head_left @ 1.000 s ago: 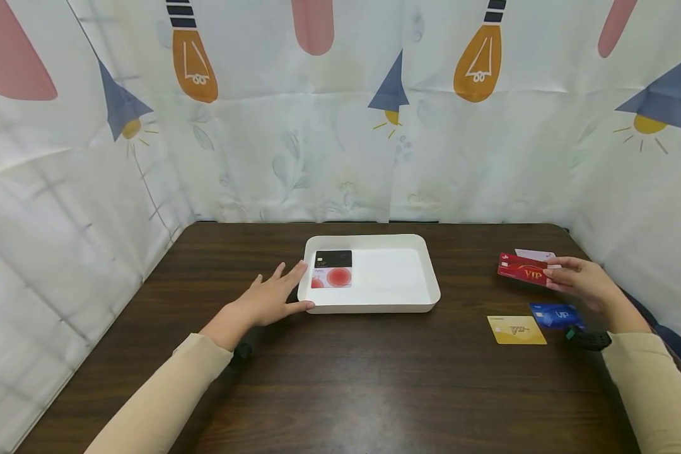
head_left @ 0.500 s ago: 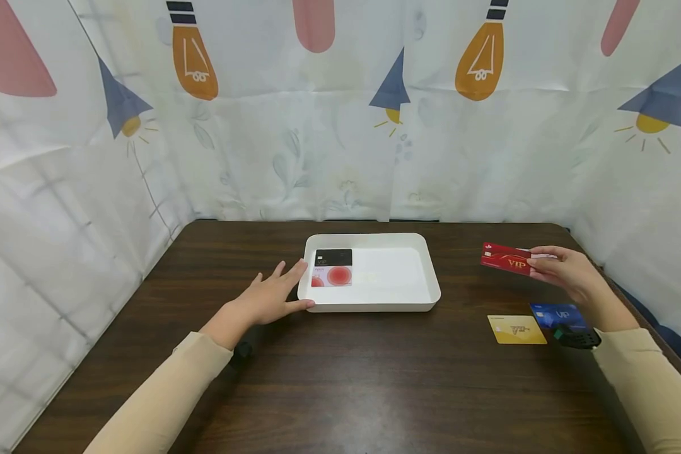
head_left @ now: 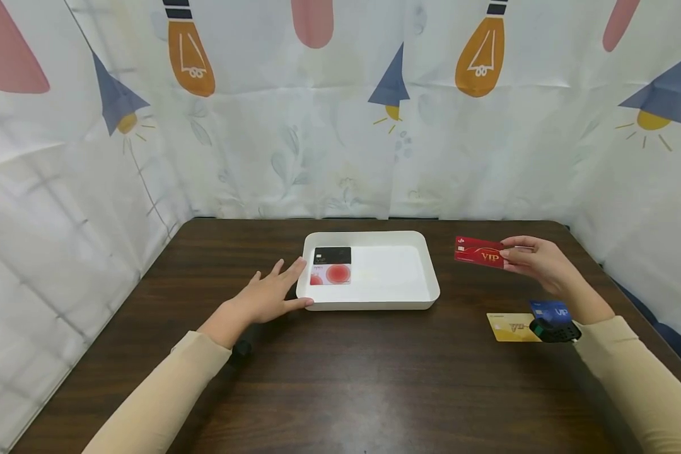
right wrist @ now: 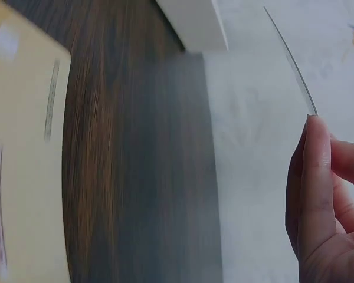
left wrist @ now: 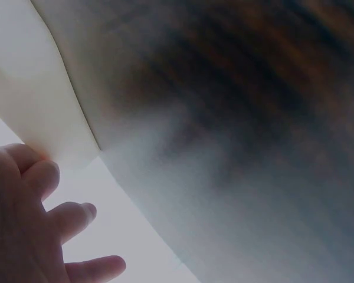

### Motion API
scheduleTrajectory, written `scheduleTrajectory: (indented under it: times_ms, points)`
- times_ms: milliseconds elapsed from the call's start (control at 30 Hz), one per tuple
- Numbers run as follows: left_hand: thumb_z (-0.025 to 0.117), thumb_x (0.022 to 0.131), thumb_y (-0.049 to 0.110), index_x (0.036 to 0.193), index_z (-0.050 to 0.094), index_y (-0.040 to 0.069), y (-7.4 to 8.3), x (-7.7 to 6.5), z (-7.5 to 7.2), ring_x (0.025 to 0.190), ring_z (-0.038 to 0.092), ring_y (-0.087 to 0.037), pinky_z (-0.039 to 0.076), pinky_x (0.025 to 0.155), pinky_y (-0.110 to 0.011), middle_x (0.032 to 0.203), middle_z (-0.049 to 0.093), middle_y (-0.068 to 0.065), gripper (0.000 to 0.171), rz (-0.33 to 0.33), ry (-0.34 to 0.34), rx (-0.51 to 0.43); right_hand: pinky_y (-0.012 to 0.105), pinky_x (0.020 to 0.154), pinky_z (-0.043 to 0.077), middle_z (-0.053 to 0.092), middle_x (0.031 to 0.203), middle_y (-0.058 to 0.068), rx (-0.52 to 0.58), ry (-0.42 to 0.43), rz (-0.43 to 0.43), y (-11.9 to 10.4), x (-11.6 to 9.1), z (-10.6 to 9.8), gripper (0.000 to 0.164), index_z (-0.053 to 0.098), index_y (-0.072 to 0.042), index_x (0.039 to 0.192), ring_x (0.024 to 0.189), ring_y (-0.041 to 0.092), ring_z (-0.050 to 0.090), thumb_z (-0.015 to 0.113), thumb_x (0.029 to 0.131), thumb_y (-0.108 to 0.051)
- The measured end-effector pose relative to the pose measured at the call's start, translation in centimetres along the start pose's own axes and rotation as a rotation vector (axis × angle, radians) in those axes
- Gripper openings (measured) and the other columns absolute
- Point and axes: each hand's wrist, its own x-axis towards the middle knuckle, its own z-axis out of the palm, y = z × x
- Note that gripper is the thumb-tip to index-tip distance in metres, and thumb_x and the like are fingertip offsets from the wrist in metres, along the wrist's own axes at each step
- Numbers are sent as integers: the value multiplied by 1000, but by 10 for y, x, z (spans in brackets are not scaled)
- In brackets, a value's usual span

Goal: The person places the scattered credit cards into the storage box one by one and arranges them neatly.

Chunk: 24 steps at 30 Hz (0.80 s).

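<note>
One red card [head_left: 478, 252] up, pinched in the right hand [head_left: 536, 261], right of the white tray [head_left: 394, 276]; the left hand [head_left: 263, 299], spread, touches the tray's side; light, level handling looks wisest

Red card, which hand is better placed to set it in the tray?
Likely the right hand: it pinches the red card, while the left hand touches the left end of the white tray.

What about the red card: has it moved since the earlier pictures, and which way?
Yes, the red card has moved left in the head view, nearer the white tray.
</note>
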Motion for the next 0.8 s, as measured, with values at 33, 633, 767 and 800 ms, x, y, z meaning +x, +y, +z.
scheduleTrajectory:
  times_ms: [33, 633, 767, 800]
  points:
    - [57, 95, 68, 166, 13, 13, 0, 0, 0, 154, 10, -42, 10, 114, -75, 169, 20, -13, 101, 0, 0, -2, 30, 85, 58, 59, 108, -8, -6, -5, -8, -2, 1, 3, 34, 51, 2, 130, 88, 7, 70, 64, 102, -12]
    - [58, 95, 68, 166, 15, 10, -3, -2, -2, 154, 11, -44, 10, 113, -76, 168, 22, -15, 101, 12, 12, -8, 29, 82, 59, 71, 97, -4, -1, -94, -4, -25, 26, 75, 38, 48, 11, 133, 81, 10, 69, 63, 102, -6]
    - [57, 94, 68, 166, 15, 11, -3, 1, 0, 154, 12, -44, 10, 113, -76, 168, 22, -14, 101, 18, 10, -8, 32, 84, 59, 71, 105, 1, -16, -110, 2, -24, 29, 87, 40, 48, 12, 135, 83, 12, 69, 64, 102, -6]
    - [57, 94, 69, 166, 15, 11, -3, 2, 1, 154, 11, -44, 10, 113, -76, 168, 22, -14, 101, 18, 10, -10, 32, 84, 59, 71, 106, 3, -14, -116, 5, -24, 29, 90, 40, 48, 12, 135, 83, 12, 68, 63, 102, -6]
